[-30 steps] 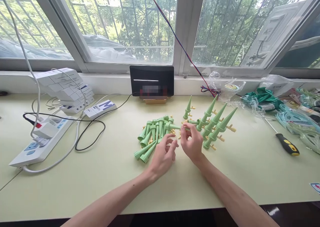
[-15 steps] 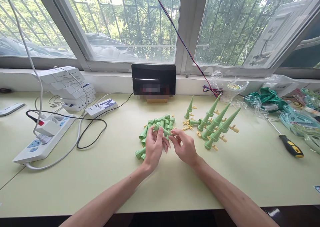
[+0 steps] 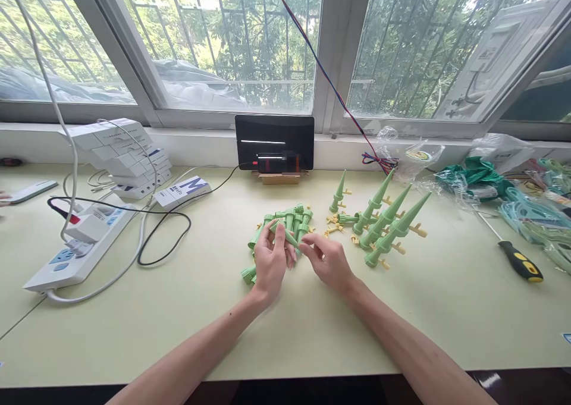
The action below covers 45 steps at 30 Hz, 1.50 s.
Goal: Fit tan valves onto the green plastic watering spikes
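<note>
My left hand [image 3: 271, 256] is closed around a green plastic plant watering spike [image 3: 288, 236], thumb on top, its narrow end pointing right. Fingers pinched together, my right hand [image 3: 328, 259] meets that narrow end; whether a small part is between the fingertips I cannot make out. Behind and under my left hand lies a pile of green spike pieces [image 3: 292, 214], partly hidden. To the right, several spikes fitted with yellow valves [image 3: 397, 223] lie in a row, tips away from me. Loose yellow valves [image 3: 334, 226] lie between the pile and that row.
A power strip [image 3: 80, 247] with cables and stacked white boxes [image 3: 122, 155] occupy the left. A dark tablet [image 3: 274, 134] stands by the window. At right are a screwdriver [image 3: 520, 262] and plastic bags [image 3: 475, 176]. Another person's hand [image 3: 3, 198] touches a phone-like device [image 3: 33, 191].
The held spike has turned in my left hand, its narrow end now sloping down to the right. Another person's hand has appeared at far left, and the flat device there has shifted right.
</note>
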Available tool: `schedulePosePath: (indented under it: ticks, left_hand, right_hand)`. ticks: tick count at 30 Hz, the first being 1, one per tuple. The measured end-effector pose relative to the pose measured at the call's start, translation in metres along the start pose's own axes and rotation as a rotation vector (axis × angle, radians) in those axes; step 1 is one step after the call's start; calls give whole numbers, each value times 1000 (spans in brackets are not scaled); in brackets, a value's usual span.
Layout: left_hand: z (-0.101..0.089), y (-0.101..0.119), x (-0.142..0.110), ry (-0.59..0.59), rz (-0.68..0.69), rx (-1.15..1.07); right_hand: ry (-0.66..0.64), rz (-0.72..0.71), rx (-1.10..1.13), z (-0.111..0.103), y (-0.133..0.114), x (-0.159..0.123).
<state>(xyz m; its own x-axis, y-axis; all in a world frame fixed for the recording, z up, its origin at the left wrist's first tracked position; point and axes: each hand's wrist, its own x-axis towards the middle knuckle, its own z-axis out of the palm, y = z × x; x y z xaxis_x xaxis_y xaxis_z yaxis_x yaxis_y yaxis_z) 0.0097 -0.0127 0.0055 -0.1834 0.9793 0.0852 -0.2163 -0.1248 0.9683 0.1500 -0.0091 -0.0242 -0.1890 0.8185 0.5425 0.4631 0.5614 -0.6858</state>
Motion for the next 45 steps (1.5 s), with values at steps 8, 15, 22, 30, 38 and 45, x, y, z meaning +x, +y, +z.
schedulePosePath:
  ticks: [8,15,22,30,38,45]
  left_hand:
    - [2,-3,-4,6,-49,22]
    - [8,-5,-17,-120,-123,49]
    - [9,-6,-21,-183,-156,69]
    - [9,-9,-22,-224,-163,63]
    - [9,-10,-22,-235,-168,76]
    - [9,-10,-22,-243,-167,91]
  right_hand:
    - [158,119,-366,-13,21,12]
    - [69,228,-546,-17,33,19]
    - [-42,272,-594,-17,30,22]
    - [-27,230,-542,-16,34,20]
    - [-9,243,-466,-16,41,19]
    - [59,274,-358,-17,45,21]
